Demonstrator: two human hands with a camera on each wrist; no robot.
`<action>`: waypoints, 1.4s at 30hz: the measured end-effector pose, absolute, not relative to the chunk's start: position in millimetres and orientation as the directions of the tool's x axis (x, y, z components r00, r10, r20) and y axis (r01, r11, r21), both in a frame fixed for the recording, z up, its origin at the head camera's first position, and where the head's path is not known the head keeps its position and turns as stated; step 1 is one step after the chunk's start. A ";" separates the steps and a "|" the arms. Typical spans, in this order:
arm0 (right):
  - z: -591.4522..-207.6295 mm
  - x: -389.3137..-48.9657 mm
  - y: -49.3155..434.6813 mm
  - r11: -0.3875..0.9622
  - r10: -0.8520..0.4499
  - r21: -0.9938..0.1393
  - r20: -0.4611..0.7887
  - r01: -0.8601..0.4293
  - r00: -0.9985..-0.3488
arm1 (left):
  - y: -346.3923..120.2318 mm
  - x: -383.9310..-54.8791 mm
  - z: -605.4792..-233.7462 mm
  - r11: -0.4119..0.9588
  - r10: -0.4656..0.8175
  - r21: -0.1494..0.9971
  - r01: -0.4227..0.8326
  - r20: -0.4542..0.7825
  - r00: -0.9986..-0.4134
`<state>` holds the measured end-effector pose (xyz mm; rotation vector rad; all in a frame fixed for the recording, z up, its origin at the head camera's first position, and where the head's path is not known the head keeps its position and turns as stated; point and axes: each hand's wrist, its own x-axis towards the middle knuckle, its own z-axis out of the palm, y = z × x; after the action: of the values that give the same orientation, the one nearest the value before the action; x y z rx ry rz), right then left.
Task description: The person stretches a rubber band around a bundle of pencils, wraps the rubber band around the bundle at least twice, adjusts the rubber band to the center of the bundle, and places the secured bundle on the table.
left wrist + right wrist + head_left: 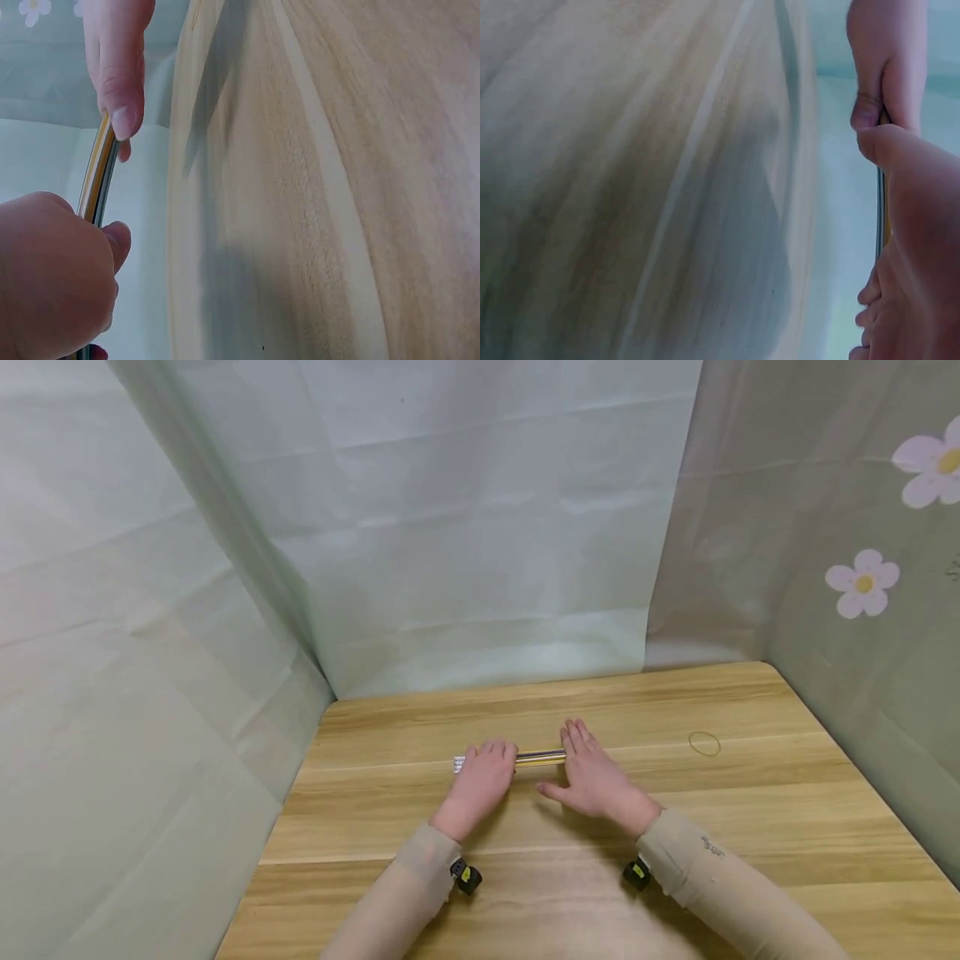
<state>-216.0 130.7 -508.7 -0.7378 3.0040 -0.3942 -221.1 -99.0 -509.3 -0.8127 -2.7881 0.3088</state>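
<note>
My left hand (486, 775) grips a bundle of slim pencil-like sticks (542, 758), striped yellow and dark, held level above the wooden table. Pale silvery ends stick out on the left of that hand. My right hand (596, 774) has its fingers straight, with the palm against the bundle's right end and the thumb spread apart. The left wrist view shows the sticks (96, 176) between the curled left hand (56, 277) and the right hand. In the right wrist view the right hand (922, 247) hides most of the sticks.
A thin rubber band (704, 743) lies on the table (750, 827) to the right of my hands. Pale cloth walls (480, 543) stand behind and on both sides of the table, the right one printed with white flowers (862, 583).
</note>
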 end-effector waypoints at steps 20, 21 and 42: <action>-508.8 -217.6 127.6 0.880 -0.442 -0.171 0.050 -0.443 -0.896 | -91.7 -218.4 -509.9 0.842 0.515 -0.277 0.463 0.153 -0.844; -509.0 -217.8 127.5 0.879 -0.445 -0.165 0.050 -0.446 -0.894 | -92.1 -218.4 -510.5 0.842 0.515 -0.278 0.463 0.157 -0.843; -506.1 -226.2 195.3 0.871 -0.399 -0.287 0.065 -0.400 -0.915 | -122.9 -212.9 -518.1 0.896 0.444 -0.096 0.434 0.142 -0.885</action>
<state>-226.2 195.3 -506.1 -0.6491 3.0417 -0.4672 -212.9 -122.9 -518.1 -0.6762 -2.9020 0.0919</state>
